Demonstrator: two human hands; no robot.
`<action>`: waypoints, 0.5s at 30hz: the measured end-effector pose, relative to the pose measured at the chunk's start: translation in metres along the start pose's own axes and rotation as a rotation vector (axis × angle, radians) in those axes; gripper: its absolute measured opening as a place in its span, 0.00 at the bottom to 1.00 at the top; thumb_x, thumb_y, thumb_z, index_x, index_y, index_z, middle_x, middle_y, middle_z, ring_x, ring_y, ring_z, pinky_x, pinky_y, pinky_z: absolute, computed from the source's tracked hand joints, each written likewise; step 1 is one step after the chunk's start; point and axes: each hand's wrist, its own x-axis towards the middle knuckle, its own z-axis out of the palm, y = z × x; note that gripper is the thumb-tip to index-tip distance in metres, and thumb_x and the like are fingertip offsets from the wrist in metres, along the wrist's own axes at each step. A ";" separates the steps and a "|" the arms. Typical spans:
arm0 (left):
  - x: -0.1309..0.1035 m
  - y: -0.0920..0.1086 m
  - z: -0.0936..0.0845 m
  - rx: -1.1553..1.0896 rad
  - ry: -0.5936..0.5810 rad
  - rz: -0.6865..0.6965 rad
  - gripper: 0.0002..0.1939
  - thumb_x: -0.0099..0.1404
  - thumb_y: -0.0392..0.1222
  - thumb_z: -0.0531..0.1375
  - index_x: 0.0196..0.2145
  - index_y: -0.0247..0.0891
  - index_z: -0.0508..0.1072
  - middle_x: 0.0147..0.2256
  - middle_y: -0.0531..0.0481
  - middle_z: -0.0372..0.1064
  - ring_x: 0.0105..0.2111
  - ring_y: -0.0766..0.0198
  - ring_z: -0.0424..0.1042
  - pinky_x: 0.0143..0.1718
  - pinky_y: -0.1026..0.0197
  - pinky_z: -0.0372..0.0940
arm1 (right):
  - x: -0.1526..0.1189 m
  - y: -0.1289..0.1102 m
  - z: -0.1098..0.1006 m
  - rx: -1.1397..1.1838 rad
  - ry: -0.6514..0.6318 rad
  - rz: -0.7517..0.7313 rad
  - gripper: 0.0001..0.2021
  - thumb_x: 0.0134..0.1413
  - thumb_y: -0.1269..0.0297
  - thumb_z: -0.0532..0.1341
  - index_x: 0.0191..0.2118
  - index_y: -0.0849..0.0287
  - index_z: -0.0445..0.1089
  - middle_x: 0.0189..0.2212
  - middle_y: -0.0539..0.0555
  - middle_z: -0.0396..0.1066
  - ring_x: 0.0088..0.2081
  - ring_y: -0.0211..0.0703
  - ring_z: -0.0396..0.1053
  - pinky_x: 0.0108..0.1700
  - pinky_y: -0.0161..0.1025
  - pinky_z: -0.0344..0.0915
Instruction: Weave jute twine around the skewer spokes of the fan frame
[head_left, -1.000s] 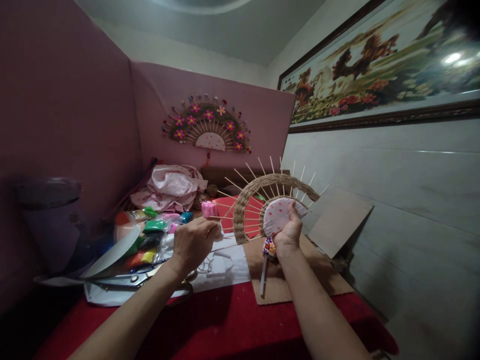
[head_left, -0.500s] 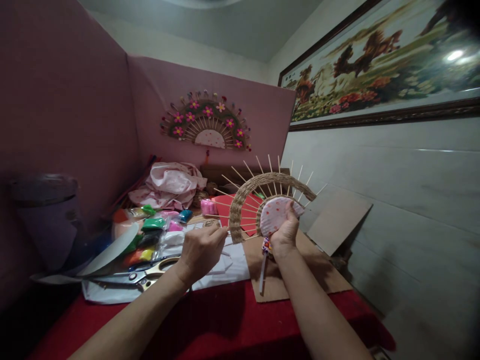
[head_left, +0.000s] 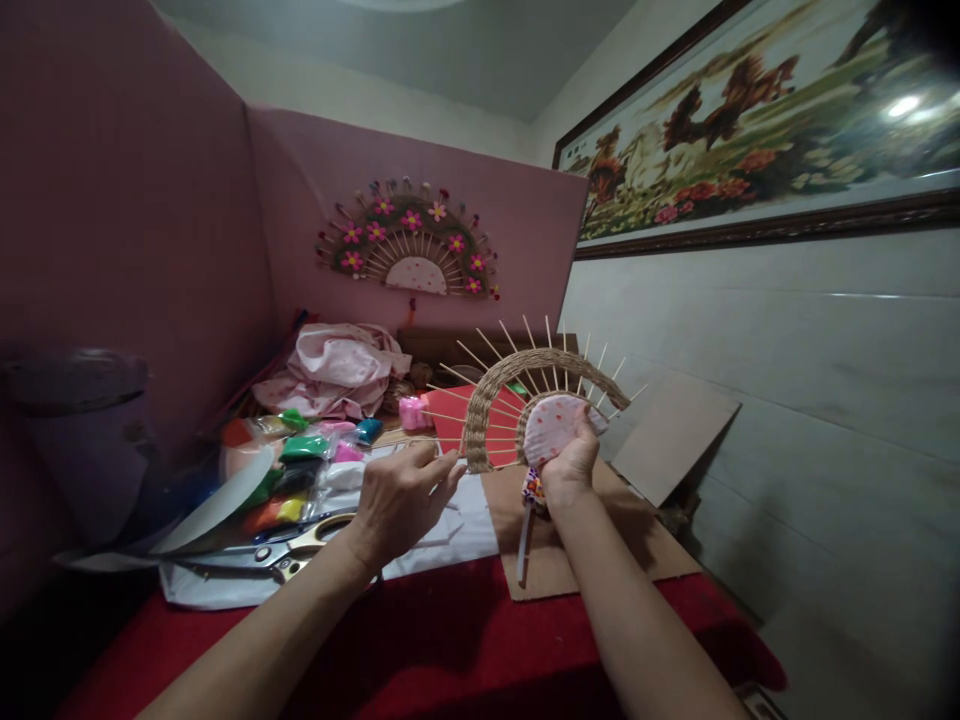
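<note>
My right hand grips a handmade half-round fan by its fabric-covered centre, which is pale pink with red spots. Thin wooden sticks fan out from there through a woven twine band, their bare tips poking past it. At the band's lower left end is my left hand, fingers curled and fingertips against the edge; what they pinch is too small to make out. Below the fabric centre hangs a patterned piece with a pale strip.
Scissors and several bags of coloured clay lie left on the red-covered table. Cardboard lies under the fan. Crumpled spotted cloth sits behind. A finished flowered fan hangs on the pink panel.
The fan has tilted slightly, its lower left end rising a little. My left hand has shifted slightly and its fingers have loosened somewhat. My right hand keeps its grip.
</note>
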 end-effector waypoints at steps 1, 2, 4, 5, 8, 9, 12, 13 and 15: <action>0.001 0.000 -0.002 0.009 0.004 -0.010 0.12 0.63 0.45 0.52 0.37 0.44 0.75 0.25 0.51 0.65 0.24 0.67 0.63 0.24 0.64 0.51 | 0.001 -0.001 0.000 0.009 0.006 0.005 0.14 0.45 0.53 0.59 0.31 0.60 0.67 0.23 0.47 0.71 0.25 0.36 0.68 0.29 0.34 0.66; 0.002 0.000 -0.005 0.017 0.010 -0.023 0.12 0.63 0.46 0.52 0.37 0.45 0.75 0.25 0.51 0.65 0.24 0.67 0.63 0.24 0.64 0.50 | 0.002 -0.002 0.000 0.015 0.011 0.005 0.14 0.45 0.53 0.59 0.31 0.60 0.68 0.23 0.47 0.71 0.25 0.36 0.68 0.29 0.34 0.66; 0.004 -0.001 -0.010 0.026 0.024 -0.051 0.13 0.62 0.48 0.52 0.35 0.46 0.76 0.24 0.51 0.63 0.23 0.68 0.61 0.24 0.64 0.48 | 0.003 -0.004 -0.001 0.019 0.016 -0.002 0.13 0.46 0.55 0.59 0.31 0.60 0.68 0.22 0.47 0.71 0.24 0.35 0.68 0.28 0.33 0.65; 0.005 -0.001 -0.013 0.027 0.030 -0.063 0.13 0.62 0.48 0.53 0.34 0.46 0.76 0.23 0.51 0.62 0.23 0.68 0.60 0.24 0.64 0.48 | 0.004 -0.004 -0.001 0.017 0.014 -0.004 0.12 0.46 0.55 0.59 0.32 0.60 0.68 0.22 0.47 0.71 0.24 0.35 0.68 0.28 0.33 0.65; 0.008 -0.003 -0.020 -0.018 0.031 -0.112 0.14 0.62 0.49 0.53 0.31 0.45 0.77 0.22 0.52 0.61 0.22 0.69 0.59 0.24 0.64 0.47 | 0.006 -0.006 -0.002 0.019 0.007 0.004 0.13 0.46 0.56 0.59 0.32 0.61 0.69 0.22 0.47 0.72 0.23 0.35 0.69 0.28 0.34 0.66; 0.009 -0.003 -0.021 -0.068 0.021 -0.142 0.15 0.62 0.50 0.52 0.30 0.44 0.77 0.22 0.51 0.62 0.22 0.69 0.59 0.24 0.64 0.48 | 0.007 -0.006 -0.002 0.022 0.003 0.007 0.13 0.46 0.56 0.59 0.32 0.61 0.69 0.22 0.47 0.72 0.23 0.35 0.69 0.28 0.34 0.66; 0.011 -0.006 -0.020 -0.386 -0.029 -0.275 0.20 0.63 0.51 0.50 0.27 0.39 0.77 0.21 0.50 0.65 0.23 0.67 0.62 0.25 0.64 0.53 | 0.010 -0.006 -0.005 0.022 -0.020 0.006 0.13 0.45 0.55 0.60 0.32 0.61 0.69 0.23 0.48 0.73 0.24 0.36 0.70 0.29 0.34 0.67; 0.011 -0.007 -0.017 -0.535 -0.047 -0.330 0.23 0.63 0.53 0.49 0.25 0.37 0.77 0.21 0.49 0.65 0.23 0.66 0.63 0.26 0.64 0.54 | 0.011 -0.005 -0.005 0.020 -0.032 0.006 0.13 0.45 0.55 0.60 0.32 0.61 0.69 0.23 0.48 0.73 0.24 0.36 0.70 0.28 0.34 0.67; 0.011 -0.009 -0.012 -0.844 -0.078 -0.456 0.26 0.61 0.56 0.49 0.21 0.35 0.75 0.18 0.49 0.65 0.22 0.65 0.63 0.25 0.64 0.56 | 0.012 -0.004 -0.007 0.009 -0.070 0.006 0.14 0.45 0.54 0.60 0.31 0.61 0.69 0.23 0.49 0.73 0.24 0.36 0.70 0.28 0.33 0.67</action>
